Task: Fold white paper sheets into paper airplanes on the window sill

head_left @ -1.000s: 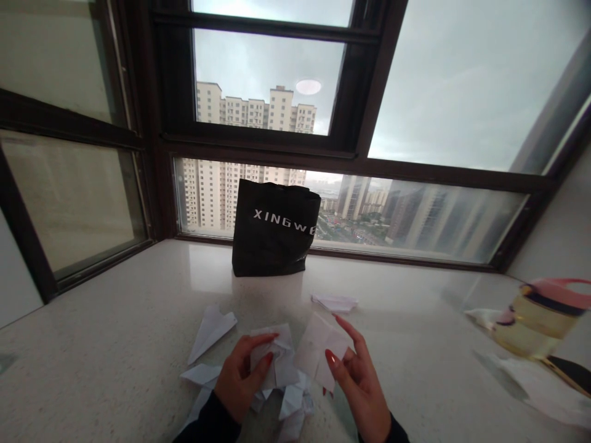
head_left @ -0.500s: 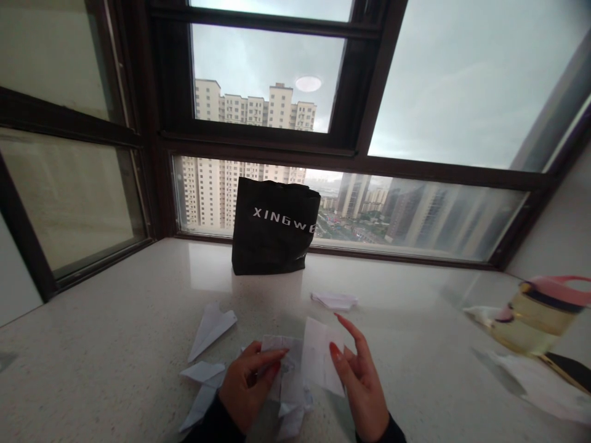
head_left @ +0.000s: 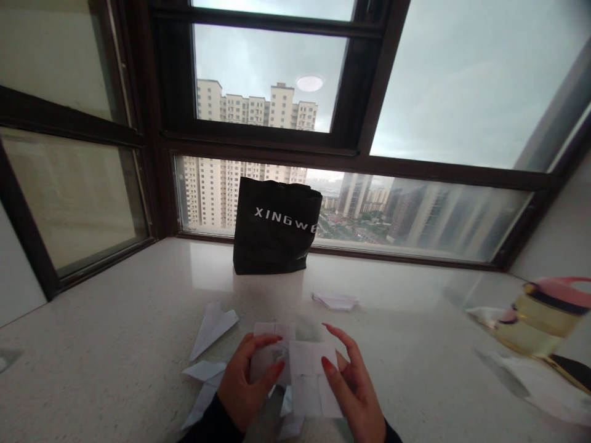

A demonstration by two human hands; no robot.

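Note:
A squarish piece of folded white paper (head_left: 308,384) is pinched at its right edge by my right hand (head_left: 357,387), whose index finger is raised off it. Creases cross its face. My left hand (head_left: 249,378) holds another folded paper (head_left: 270,332) between thumb and fingers, partly covered by that hand. The two papers are side by side, their edges close or overlapping. Below them, more folded paper (head_left: 290,424) rests on the white speckled counter (head_left: 138,332), half hidden. Left of my left hand are a pointed folded paper (head_left: 213,329) and several smaller folded pieces (head_left: 203,372).
A black bag (head_left: 277,231) with white letters stands near the window. In front of it is a flat folded paper (head_left: 335,301). On the right are a yellowish cup with a pink lid (head_left: 538,314), a white packet (head_left: 535,381) and a dark, gold-edged object (head_left: 572,372).
The right-hand paper has turned more squarely towards me and moved slightly down and left. The left-hand paper has shifted a little left and up, with my left fingers spread wider around it.

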